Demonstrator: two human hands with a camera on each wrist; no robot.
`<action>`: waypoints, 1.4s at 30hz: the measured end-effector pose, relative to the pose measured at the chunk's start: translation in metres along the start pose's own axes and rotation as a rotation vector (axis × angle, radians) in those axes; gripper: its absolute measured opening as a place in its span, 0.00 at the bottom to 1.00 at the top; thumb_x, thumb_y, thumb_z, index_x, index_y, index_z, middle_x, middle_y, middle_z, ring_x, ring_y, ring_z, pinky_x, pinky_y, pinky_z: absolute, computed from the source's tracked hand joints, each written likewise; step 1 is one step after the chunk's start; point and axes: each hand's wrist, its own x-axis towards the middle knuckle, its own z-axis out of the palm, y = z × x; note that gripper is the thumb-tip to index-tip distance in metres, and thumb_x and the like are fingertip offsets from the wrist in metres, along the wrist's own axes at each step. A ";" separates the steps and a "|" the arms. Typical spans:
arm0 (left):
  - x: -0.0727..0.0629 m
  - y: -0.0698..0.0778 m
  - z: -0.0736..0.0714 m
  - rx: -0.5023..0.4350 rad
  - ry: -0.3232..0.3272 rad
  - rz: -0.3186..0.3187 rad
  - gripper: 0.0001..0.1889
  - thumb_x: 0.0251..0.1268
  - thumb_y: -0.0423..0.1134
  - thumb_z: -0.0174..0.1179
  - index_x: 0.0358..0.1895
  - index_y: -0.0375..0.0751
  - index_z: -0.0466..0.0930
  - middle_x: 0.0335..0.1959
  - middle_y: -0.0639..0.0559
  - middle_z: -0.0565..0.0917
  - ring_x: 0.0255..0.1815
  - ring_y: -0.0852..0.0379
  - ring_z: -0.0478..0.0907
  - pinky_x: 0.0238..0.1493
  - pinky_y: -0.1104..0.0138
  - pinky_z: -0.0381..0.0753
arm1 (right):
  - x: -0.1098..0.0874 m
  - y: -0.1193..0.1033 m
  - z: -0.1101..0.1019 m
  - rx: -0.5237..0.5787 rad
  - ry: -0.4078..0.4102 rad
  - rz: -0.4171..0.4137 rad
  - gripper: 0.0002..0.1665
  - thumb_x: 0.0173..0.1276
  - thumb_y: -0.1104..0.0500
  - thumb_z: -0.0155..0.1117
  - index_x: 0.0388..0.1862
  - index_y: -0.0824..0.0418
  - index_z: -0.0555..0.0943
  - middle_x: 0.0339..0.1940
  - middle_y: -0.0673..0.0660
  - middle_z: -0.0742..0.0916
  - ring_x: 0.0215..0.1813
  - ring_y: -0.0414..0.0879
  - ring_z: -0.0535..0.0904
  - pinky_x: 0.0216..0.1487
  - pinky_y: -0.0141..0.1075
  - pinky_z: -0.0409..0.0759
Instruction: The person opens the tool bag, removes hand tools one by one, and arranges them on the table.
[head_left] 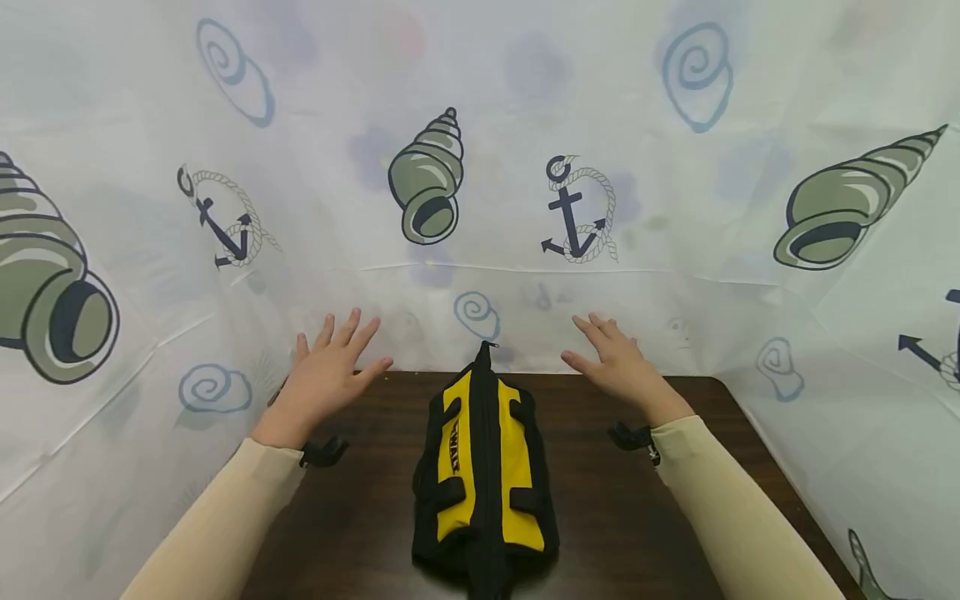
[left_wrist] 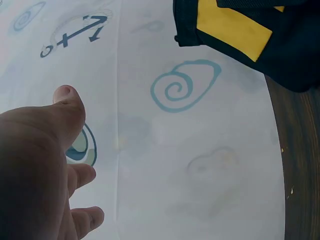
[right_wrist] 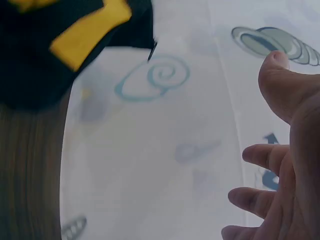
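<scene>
A yellow and black zippered tool bag (head_left: 517, 467) sits lengthwise on the dark wooden table (head_left: 600, 517), its zipper running along the top. To its left, my left hand (head_left: 326, 375) is held in the air with fingers spread and nothing in it. On the other side, my right hand (head_left: 618, 367) is raised with straight, parted fingers, likewise holding nothing. Both wrist views show a corner of the bag (left_wrist: 235, 30) apart from the thumb and fingers. The near end of the bag runs out of the head view at the bottom.
Behind the table hangs a white curtain (head_left: 502, 75) printed with shells and anchors, which also runs down both sides. A dark strap with a small device (head_left: 324, 452) is on the left wrist, and a similar one (head_left: 630, 436) on the right.
</scene>
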 end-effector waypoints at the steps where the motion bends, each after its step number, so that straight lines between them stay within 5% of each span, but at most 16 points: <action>1: 0.001 0.001 0.001 -0.008 0.005 0.003 0.48 0.79 0.78 0.45 0.92 0.58 0.49 0.93 0.41 0.46 0.91 0.24 0.37 0.78 0.17 0.31 | 0.002 -0.002 0.003 0.021 -0.010 -0.003 0.53 0.81 0.26 0.54 0.93 0.48 0.54 0.93 0.65 0.55 0.91 0.74 0.44 0.82 0.82 0.40; 18: 0.025 0.014 0.025 -0.141 -0.014 0.061 0.45 0.80 0.77 0.46 0.91 0.60 0.53 0.92 0.41 0.53 0.91 0.26 0.46 0.81 0.20 0.40 | 0.032 -0.038 0.038 0.433 -0.132 0.026 0.45 0.82 0.26 0.53 0.90 0.38 0.61 0.92 0.53 0.62 0.92 0.61 0.54 0.87 0.69 0.54; 24: 0.034 0.023 0.032 -0.235 -0.050 0.077 0.42 0.82 0.70 0.53 0.90 0.55 0.57 0.90 0.38 0.58 0.89 0.28 0.54 0.83 0.27 0.56 | 0.045 -0.045 0.050 0.637 -0.247 0.041 0.45 0.80 0.24 0.55 0.89 0.36 0.62 0.90 0.54 0.67 0.90 0.62 0.59 0.86 0.69 0.58; 30: 0.057 0.037 0.040 -0.370 -0.095 0.106 0.39 0.83 0.69 0.51 0.87 0.54 0.63 0.87 0.41 0.66 0.86 0.35 0.64 0.83 0.35 0.64 | 0.062 -0.053 0.063 0.855 -0.267 0.045 0.35 0.87 0.38 0.57 0.86 0.44 0.68 0.87 0.59 0.70 0.89 0.59 0.63 0.88 0.62 0.61; 37: 0.079 0.050 0.051 -0.460 -0.133 0.122 0.28 0.89 0.54 0.53 0.84 0.52 0.69 0.82 0.42 0.74 0.82 0.34 0.71 0.78 0.36 0.73 | 0.077 -0.063 0.080 1.006 -0.292 0.126 0.34 0.88 0.44 0.58 0.86 0.54 0.68 0.87 0.63 0.69 0.87 0.65 0.65 0.84 0.60 0.68; 42: 0.092 0.065 0.056 -0.475 -0.151 0.050 0.25 0.89 0.48 0.55 0.81 0.51 0.72 0.76 0.39 0.80 0.75 0.35 0.79 0.73 0.40 0.80 | 0.083 -0.067 0.086 1.059 -0.293 0.175 0.35 0.89 0.46 0.56 0.88 0.55 0.64 0.86 0.68 0.69 0.84 0.67 0.71 0.81 0.61 0.72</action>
